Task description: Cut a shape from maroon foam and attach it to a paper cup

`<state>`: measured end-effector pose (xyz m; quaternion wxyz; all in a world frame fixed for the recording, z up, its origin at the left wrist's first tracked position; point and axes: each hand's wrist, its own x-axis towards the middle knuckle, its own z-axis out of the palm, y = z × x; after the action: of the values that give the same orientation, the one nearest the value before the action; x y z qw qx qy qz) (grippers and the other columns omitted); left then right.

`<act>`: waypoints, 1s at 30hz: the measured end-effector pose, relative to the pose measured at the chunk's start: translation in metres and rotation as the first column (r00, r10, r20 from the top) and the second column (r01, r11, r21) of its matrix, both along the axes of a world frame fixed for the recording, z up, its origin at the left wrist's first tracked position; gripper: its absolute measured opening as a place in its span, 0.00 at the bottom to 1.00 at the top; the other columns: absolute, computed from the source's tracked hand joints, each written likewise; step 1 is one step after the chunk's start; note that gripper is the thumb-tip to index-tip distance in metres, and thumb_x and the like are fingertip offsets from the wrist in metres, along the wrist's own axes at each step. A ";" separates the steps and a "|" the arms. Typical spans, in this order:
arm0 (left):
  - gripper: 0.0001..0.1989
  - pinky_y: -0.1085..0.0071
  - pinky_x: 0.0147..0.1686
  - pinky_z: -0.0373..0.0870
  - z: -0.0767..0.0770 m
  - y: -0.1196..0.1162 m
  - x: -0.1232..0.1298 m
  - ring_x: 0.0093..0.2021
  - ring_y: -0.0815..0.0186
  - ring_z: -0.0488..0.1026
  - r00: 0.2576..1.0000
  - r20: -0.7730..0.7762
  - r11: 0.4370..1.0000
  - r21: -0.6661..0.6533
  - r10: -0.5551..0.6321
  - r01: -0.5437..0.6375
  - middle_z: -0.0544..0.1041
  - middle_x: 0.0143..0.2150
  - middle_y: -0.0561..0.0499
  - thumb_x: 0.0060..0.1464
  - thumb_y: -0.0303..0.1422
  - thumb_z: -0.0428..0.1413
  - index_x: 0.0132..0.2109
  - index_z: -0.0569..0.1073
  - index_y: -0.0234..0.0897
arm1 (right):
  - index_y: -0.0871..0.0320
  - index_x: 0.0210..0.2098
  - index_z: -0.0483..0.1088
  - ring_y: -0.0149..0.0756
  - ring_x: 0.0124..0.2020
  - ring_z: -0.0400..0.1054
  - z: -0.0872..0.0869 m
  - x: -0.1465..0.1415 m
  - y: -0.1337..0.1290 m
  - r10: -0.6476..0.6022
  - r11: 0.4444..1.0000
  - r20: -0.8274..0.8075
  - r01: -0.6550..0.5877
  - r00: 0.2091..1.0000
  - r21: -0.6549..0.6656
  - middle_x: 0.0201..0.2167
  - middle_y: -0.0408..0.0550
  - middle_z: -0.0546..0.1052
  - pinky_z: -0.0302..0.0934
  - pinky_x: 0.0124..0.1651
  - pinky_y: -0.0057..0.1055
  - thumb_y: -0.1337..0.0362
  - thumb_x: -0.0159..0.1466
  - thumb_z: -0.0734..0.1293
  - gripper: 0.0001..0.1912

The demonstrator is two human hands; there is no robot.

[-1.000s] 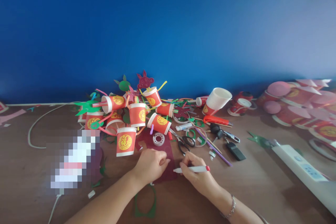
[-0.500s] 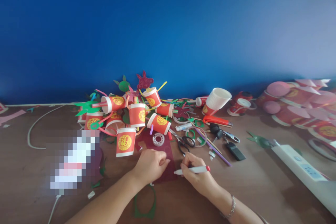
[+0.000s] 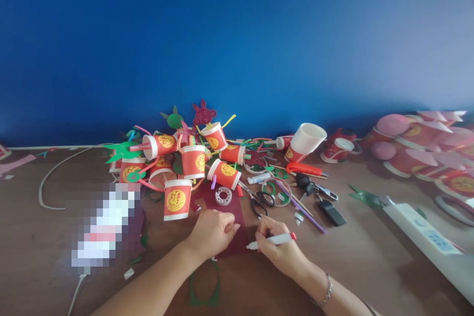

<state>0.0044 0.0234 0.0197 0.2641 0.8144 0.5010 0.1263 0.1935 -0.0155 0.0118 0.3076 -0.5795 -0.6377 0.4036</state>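
Observation:
A dark red sheet point(image 3: 237, 222) lies on the brown table, partly covered by my left hand point(image 3: 214, 231). That hand rests closed on the sheet, its fingers curled under, and what they may hold is hidden. My right hand point(image 3: 273, 244) grips a white marker point(image 3: 279, 239) with a red end; the marker's tip points left, at the sheet's right edge. Black-handled scissors point(image 3: 262, 201) lie just above my right hand. A white tape roll point(image 3: 223, 196) sits on the upper part of the sheet.
Decorated red cups point(image 3: 177, 199) pile up behind my left hand. Stacked cups point(image 3: 305, 142), an orange cutter point(image 3: 305, 170) and keys point(image 3: 304, 182) lie back right. A power strip point(image 3: 422, 229) is at right, a pixelated bright object point(image 3: 105, 229) at left, a green cutout point(image 3: 205, 301) in front.
The marker in my right hand has tilted slightly, its tip a little lower and its red end a little higher. My left hand has hardly moved.

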 end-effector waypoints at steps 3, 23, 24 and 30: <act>0.19 0.72 0.22 0.42 0.000 0.000 0.000 0.18 0.71 0.52 1.000 0.005 1.000 -0.001 0.000 0.000 0.53 0.15 0.58 0.52 0.36 0.51 0.19 0.53 0.37 | 0.56 0.18 0.54 0.27 0.19 0.53 0.000 0.001 0.000 0.012 1.000 -0.003 -0.012 1.000 0.002 0.14 0.38 0.61 0.49 0.21 0.24 0.69 0.53 0.60 0.11; 0.19 0.72 0.22 0.42 -0.001 0.000 0.000 0.18 0.72 0.52 1.000 0.009 1.000 0.013 -0.001 0.001 0.53 0.15 0.58 0.52 0.35 0.51 0.19 0.54 0.37 | 0.56 0.19 0.57 0.27 0.18 0.55 -0.002 0.000 0.000 -0.038 0.999 -0.023 0.037 0.999 -0.030 0.15 0.38 0.65 0.49 0.21 0.23 0.67 0.55 0.61 0.10; 0.19 0.72 0.22 0.42 -0.001 0.000 0.000 0.17 0.72 0.52 1.000 0.008 1.000 0.012 0.001 -0.001 0.53 0.15 0.58 0.52 0.35 0.51 0.18 0.54 0.37 | 0.56 0.19 0.57 0.27 0.18 0.55 -0.002 0.000 -0.001 -0.036 0.999 -0.020 0.035 0.999 -0.022 0.15 0.38 0.64 0.49 0.21 0.23 0.68 0.55 0.61 0.10; 0.19 0.72 0.22 0.42 -0.001 0.000 0.000 0.18 0.72 0.51 1.000 0.019 1.000 0.004 -0.004 0.004 0.54 0.15 0.58 0.52 0.36 0.51 0.19 0.53 0.37 | 0.56 0.17 0.55 0.27 0.17 0.54 -0.003 0.001 -0.001 0.007 1.000 0.010 -0.007 1.000 -0.012 0.14 0.38 0.62 0.48 0.21 0.24 0.69 0.54 0.60 0.11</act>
<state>0.0044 0.0232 0.0185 0.2672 0.8147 0.4968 0.1346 0.1946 -0.0166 0.0092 0.2995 -0.5812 -0.6388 0.4056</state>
